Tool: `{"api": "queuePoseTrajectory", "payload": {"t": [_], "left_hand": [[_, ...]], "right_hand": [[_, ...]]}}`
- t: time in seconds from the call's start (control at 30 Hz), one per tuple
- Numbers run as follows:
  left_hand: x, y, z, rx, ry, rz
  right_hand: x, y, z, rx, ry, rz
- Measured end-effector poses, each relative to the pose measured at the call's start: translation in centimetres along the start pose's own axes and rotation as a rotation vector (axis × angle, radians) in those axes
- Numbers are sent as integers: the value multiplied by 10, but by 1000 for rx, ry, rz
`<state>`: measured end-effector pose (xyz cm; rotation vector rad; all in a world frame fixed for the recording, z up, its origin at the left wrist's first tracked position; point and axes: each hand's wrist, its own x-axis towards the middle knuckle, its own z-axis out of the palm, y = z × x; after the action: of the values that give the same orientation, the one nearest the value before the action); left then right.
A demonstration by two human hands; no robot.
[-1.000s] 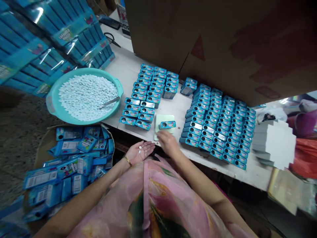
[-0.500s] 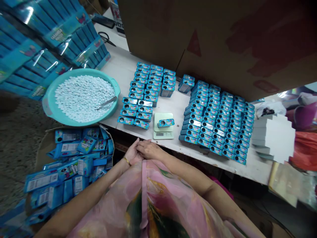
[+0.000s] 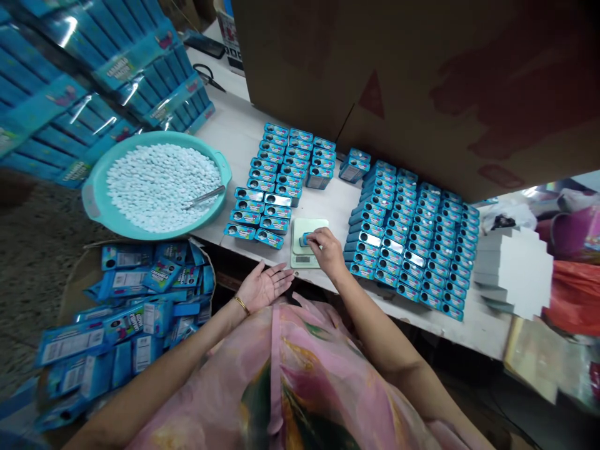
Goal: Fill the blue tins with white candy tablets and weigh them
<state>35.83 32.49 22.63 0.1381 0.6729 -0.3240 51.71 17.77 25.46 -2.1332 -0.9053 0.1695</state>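
One left hand (image 3: 264,287) palm-up — right hand (image 3: 327,248) on a blue tin (image 3: 305,239)

1. A long white-topped desk (image 3: 225,144) runs across the room, carrying everything below.
2. At its left end sits a round turquoise plastic basin (image 3: 100,200), heaped with pale blue-white tablets, a metal scoop resting among them.
3. Just right of the basin stands a block of blue rectangular metal tins (image 3: 274,181) in tight rows, many showing round openings in their lids.
4. A larger block of the same tins (image 3: 407,244) fills the desk further right.
5. Between the two blocks sits a small white digital scale (image 3: 302,259).
6. Black-handled scissors (image 3: 206,76) lie at the far end.
7. A stack of grey-edged white card sheets (image 3: 513,272) sits at the right.
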Motion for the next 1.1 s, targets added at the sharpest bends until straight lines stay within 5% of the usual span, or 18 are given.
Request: {"api": "queuePoseTrajectory", "payload": {"t": [0.33,0.47,0.63,0.9,1.1], "left_hand": [[-6,10,-6,-30,90,87],[-10,27,-11,-11,155,233],[-24,73,-11,82,256,443],[-48,161,-17,304,494,979],[-43,226,-42,963,865,1145]], "right_hand": [[-4,14,-30,89,318,139],[-10,18,-35,119,276,163],[-4,5,-18,110,117,88],[4,5,-5,86,4,58],[4,3,-9,140,10,89]]}}
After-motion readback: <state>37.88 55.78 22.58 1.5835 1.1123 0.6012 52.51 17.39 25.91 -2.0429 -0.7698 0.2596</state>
